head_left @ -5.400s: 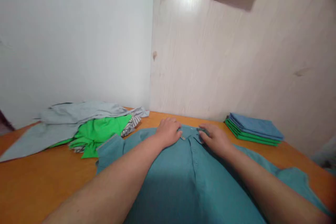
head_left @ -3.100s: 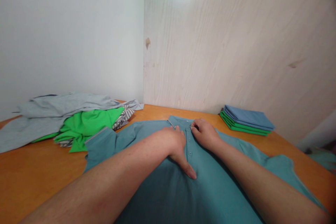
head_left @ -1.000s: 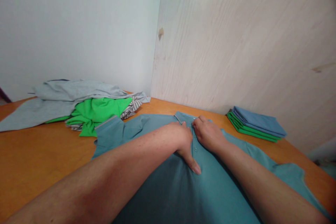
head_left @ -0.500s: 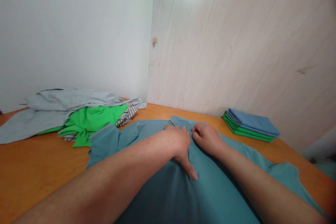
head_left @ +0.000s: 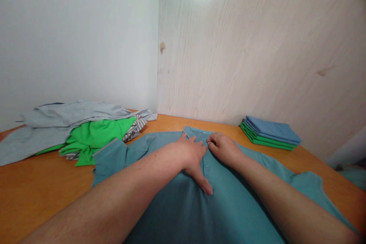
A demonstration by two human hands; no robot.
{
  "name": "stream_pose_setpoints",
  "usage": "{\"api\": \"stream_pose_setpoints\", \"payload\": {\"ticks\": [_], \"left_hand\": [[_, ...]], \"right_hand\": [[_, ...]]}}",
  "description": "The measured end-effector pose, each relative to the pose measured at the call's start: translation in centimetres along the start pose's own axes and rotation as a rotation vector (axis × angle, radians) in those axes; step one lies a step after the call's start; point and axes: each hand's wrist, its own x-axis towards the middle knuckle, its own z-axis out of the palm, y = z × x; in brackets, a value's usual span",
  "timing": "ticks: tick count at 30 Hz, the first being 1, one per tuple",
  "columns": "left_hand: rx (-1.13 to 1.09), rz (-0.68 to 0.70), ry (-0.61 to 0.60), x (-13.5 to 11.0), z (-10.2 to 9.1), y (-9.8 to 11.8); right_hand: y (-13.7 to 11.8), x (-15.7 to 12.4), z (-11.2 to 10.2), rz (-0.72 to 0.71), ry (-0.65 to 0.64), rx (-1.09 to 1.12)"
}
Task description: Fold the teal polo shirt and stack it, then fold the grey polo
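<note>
Still splayed, the left hand [head_left: 192,155] likely steadies the teal shirt [head_left: 171,213]; the right hand [head_left: 225,149] (just beside) pinches its placket [head_left: 206,161].

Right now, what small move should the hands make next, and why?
I would likely have the right hand adjust the placket just below the collar: it pinches the teal shirt there, while the left hand lies spread beside it, seemingly steadying the cloth. Exactly what part it grips is hidden.

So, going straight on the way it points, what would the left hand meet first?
The left hand would likely meet the right hand first, just ahead over the teal polo shirt; the gap is hard to judge.
</note>
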Motion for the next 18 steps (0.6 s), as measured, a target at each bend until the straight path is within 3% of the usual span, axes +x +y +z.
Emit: {"api": "stream_pose_setpoints", "payload": {"ticks": [7,9,13,18], "left_hand": [[-0.085,0.06,0.007,-0.3,-1.2,-1.3],[-0.087,0.059,0.097,0.0,-1.5,-2.2],[0.011,-0.08,0.363,1.0,-1.0,-3.4],[0.122,-0.105,0.462,1.9,0.8,-3.7]], "right_hand": [[-0.5,-0.3,0.3,-0.061,0.049,0.076],[-0.6,-0.3,0.4,-0.057,0.049,0.082],[-0.7,-0.4,0.4,-0.06,0.058,0.081],[-0.7,-0.5,0.4,-0.082,0.06,0.06]]}}
